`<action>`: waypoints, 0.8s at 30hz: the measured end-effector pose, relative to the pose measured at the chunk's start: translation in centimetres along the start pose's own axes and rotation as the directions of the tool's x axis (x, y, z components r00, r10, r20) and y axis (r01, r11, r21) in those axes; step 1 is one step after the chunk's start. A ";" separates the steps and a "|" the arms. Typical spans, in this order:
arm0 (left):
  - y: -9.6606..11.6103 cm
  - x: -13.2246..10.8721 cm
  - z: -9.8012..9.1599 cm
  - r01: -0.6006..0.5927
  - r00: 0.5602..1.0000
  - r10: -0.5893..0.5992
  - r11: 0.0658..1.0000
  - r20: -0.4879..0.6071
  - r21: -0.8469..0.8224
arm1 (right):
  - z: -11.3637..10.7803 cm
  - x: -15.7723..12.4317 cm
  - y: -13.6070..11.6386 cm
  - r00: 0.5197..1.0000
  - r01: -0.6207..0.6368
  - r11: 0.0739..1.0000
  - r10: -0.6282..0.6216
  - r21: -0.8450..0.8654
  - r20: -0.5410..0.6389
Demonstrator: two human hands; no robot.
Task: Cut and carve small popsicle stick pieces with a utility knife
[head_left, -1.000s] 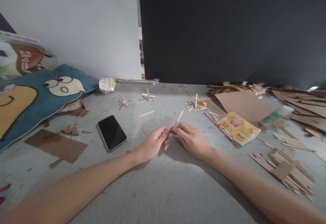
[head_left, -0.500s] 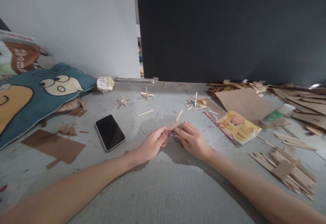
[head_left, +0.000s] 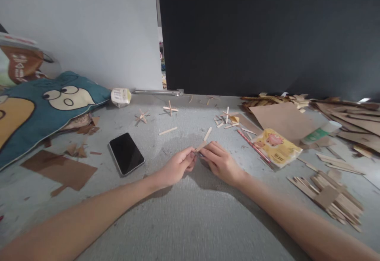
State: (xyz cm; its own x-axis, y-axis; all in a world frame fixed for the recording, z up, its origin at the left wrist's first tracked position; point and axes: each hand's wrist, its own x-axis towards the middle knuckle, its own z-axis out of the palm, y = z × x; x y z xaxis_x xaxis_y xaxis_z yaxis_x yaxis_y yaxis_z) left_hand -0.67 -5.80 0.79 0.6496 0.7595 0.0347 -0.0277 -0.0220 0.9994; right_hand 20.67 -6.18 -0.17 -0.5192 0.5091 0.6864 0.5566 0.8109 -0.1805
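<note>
Close together over the middle of the table, both hands pinch at a short wooden craft stick (head_left: pixel 201 146). My left hand (head_left: pixel 177 166) is closed, thumb against bent fingers, at the stick's near end. My right hand (head_left: pixel 222 162) is closed too, its fingertips along the stick's right side; a small dark bit shows between the fingertips, too small to name. Just beyond them lies a loose craft stick (head_left: pixel 208 134), and another craft stick (head_left: pixel 168 131) rests farther left. Crossed-stick pieces stand behind: one piece (head_left: pixel 170 109), a second piece (head_left: pixel 141 116) and a third piece (head_left: pixel 227 115).
A black phone (head_left: pixel 126 153) lies left of my hands, with cardboard (head_left: pixel 59 168) and a blue pillow (head_left: pixel 71 94) beyond. On the right are a yellow packet (head_left: pixel 276 148), a red striped pencil (head_left: pixel 253 146), a glue stick (head_left: pixel 321 132) and a stick bundle (head_left: pixel 329 197).
The view has shifted slightly, so the table items sit a little farther left. My hands stay together at the stick, with only slight finger movement.
</note>
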 end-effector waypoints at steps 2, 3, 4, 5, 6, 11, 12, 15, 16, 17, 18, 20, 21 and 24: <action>-0.1 0.0 0.0 -0.015 1.000 0.015 1.000 -0.001 -0.015 | 0.1 0.0 0.1 1.000 0.004 1.000 -0.004 0.023 -0.010; -0.1 0.0 0.0 -0.028 1.000 0.027 0.999 -0.004 -0.020 | 0.1 0.0 0.2 1.000 0.008 0.999 -0.007 0.036 -0.019; -0.1 0.0 0.0 -0.039 0.999 0.039 0.999 -0.005 -0.021 | 0.2 0.0 0.2 1.000 0.012 0.999 -0.011 0.046 -0.029; -0.1 0.0 0.0 -0.047 0.999 0.047 0.999 -0.002 -0.020 | 0.2 -0.1 0.3 0.999 0.017 0.999 -0.015 0.052 -0.038; -0.1 -0.1 -0.1 -0.048 0.999 0.048 0.999 0.004 -0.014 | 0.2 -0.1 0.3 0.999 0.020 0.998 -0.018 0.055 -0.044; -0.8 -0.1 -0.2 -0.037 0.999 0.036 0.994 0.012 0.099 | 0.4 -0.3 0.4 0.999 0.038 0.999 -0.036 0.039 -0.032; -0.8 -0.1 -0.3 -0.037 0.999 0.036 0.993 0.010 0.114 | 0.5 -0.3 0.4 0.999 0.037 0.999 -0.036 0.036 -0.026; -0.7 -0.1 -0.2 -0.032 0.999 0.032 0.996 0.007 0.088 | 0.5 -0.3 0.5 1.000 0.027 0.999 -0.026 0.038 -0.016; -0.6 -0.1 -0.2 -0.033 0.999 0.033 0.997 0.004 0.068 | 0.5 -0.3 0.5 1.000 0.023 0.999 -0.022 0.040 -0.019; -0.4 -0.1 -0.1 -0.037 0.999 0.037 0.998 0.000 0.049 | 0.5 -0.3 0.5 1.000 0.019 0.999 -0.018 0.040 -0.023; -0.3 -0.2 -0.1 -0.044 0.999 0.045 0.998 -0.006 0.034 | 0.5 -0.3 0.5 1.000 0.013 0.999 -0.012 0.040 -0.028; -0.2 -0.2 -0.1 -0.058 0.998 0.059 0.997 -0.010 0.043 | 0.5 -0.3 0.6 0.999 0.006 0.999 -0.005 0.036 -0.032; -0.2 -0.1 -0.1 -0.062 0.998 0.062 0.996 -0.008 0.064 | 0.5 -0.3 0.6 1.000 0.008 0.999 -0.007 0.035 -0.028; -0.5 -0.1 -0.3 -0.057 0.998 0.055 0.988 0.019 0.143 | 0.5 -0.2 0.5 0.999 0.032 0.999 -0.031 0.034 -0.016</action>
State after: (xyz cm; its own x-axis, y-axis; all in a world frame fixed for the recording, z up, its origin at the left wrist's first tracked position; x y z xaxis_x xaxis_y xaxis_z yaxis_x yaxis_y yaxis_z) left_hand -0.92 -5.70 0.32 0.6616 0.7445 0.0893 0.0445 -0.1579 0.9865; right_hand 20.75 -5.77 -0.77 -0.5258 0.4789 0.7030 0.5177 0.8359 -0.1822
